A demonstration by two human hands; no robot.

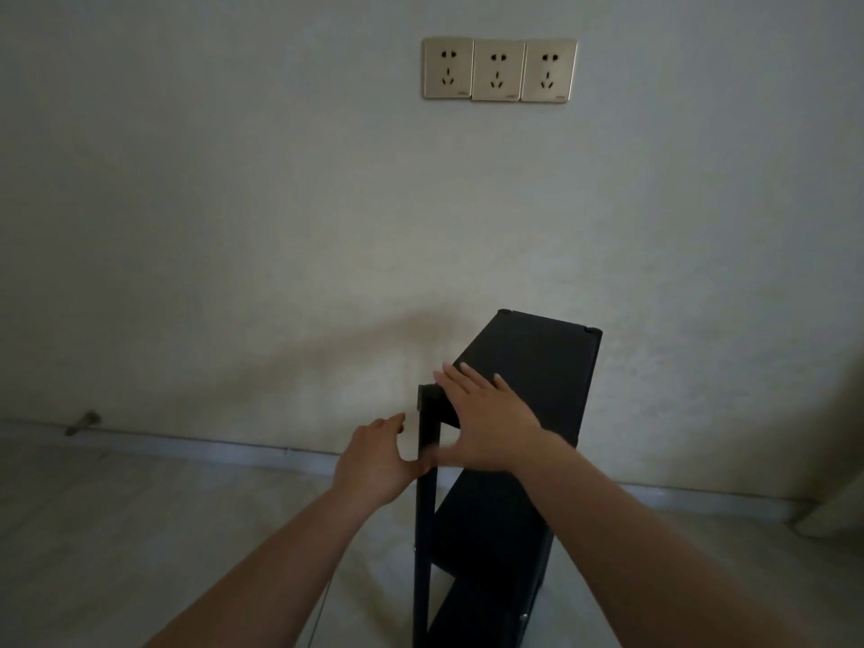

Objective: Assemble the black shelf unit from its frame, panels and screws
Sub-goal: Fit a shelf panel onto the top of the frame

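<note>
Looks like final steadying of the upright shelf unit (523, 460) by the wall (234, 203). Right hand (486, 418) flat, fingers straight on the top panel (542, 367); left hand (374, 456) loosely open against the front post (428, 507), gripping nothing. Next, probably: checking wobble, snugging screws.

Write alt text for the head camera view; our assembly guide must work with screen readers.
A person steadies an upright black shelf unit near a pale wall: the right hand lies flat on its top panel, and the left hand touches the front left post. Three gold wall sockets sit above; lower shelves show below.
</note>
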